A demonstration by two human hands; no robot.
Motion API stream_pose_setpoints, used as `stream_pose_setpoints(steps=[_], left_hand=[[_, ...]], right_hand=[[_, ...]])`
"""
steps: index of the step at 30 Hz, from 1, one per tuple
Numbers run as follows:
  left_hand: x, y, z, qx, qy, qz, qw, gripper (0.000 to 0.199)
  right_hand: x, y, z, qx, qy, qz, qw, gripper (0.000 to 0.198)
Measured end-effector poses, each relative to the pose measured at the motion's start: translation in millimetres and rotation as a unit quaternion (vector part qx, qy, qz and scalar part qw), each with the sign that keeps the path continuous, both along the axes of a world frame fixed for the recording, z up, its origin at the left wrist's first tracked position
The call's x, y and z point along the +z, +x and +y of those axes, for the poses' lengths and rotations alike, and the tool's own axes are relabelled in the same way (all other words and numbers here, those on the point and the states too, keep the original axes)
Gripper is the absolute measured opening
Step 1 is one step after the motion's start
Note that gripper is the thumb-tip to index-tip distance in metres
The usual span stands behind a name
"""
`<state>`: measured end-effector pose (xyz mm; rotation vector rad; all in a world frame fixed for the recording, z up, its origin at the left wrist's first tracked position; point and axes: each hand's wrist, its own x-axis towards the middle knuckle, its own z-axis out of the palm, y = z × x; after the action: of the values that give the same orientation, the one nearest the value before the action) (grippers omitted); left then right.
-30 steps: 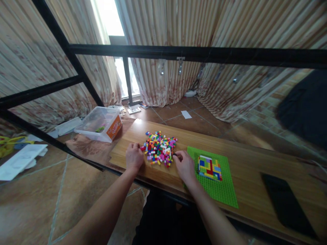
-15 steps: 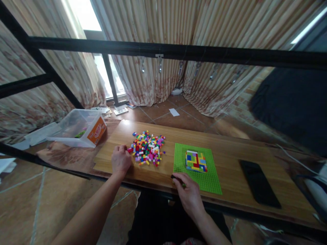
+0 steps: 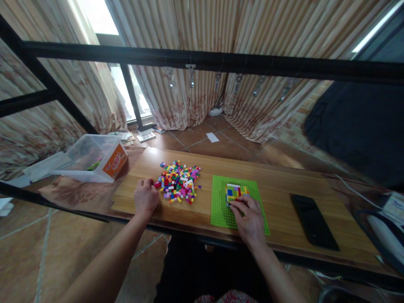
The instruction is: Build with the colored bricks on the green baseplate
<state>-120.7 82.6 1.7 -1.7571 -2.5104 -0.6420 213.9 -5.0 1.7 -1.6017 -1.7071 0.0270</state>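
A block of coloured toy bricks stands on the green baseplate. My right hand covers its front right part, thumb and fingers pinched at its near edge. A small brick is between the fingertips, mostly hidden there; it looked dark a moment earlier. On the wooden table to the left lies a loose heap of coloured toy bricks. My left hand rests beside the heap with curled fingers, close to a red brick. Whether anything is inside those fingers is hidden.
A clear plastic bin with an orange label stands at the left, green pieces inside. A black phone lies on the table at the right. A dark metal bar crosses above the far side, in front of curtains.
My right hand has moved from the baseplate's near left edge up and right to the brick block. My left hand stays beside the heap. The view has shifted slightly.
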Motion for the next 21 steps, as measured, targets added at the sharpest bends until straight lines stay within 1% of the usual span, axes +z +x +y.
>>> stream_pose_setpoints(steps=[7, 12, 16, 21], left_hand=[[-1.1, -1.5, 1.1, 0.0, -0.002, -0.003, 1.0, 0.025], [-0.9, -1.3, 0.6, 0.001, -0.006, -0.013, 1.0, 0.027], [-0.7, -0.6, 0.5, 0.005, -0.009, -0.013, 1.0, 0.028], [1.2, -0.5, 0.3, -0.003, -0.008, -0.006, 1.0, 0.028]], right_hand=[[-3.5, 0.4, 2.7, -0.015, 0.012, 0.018, 1.0, 0.019], [-11.3, -1.4, -2.7, -0.01, 0.026, -0.005, 1.0, 0.024], [-16.6, -1.0, -6.2, 0.001, 0.021, -0.024, 0.999, 0.028], [-17.0, -3.3, -6.1, 0.003, 0.022, -0.041, 0.999, 0.028]])
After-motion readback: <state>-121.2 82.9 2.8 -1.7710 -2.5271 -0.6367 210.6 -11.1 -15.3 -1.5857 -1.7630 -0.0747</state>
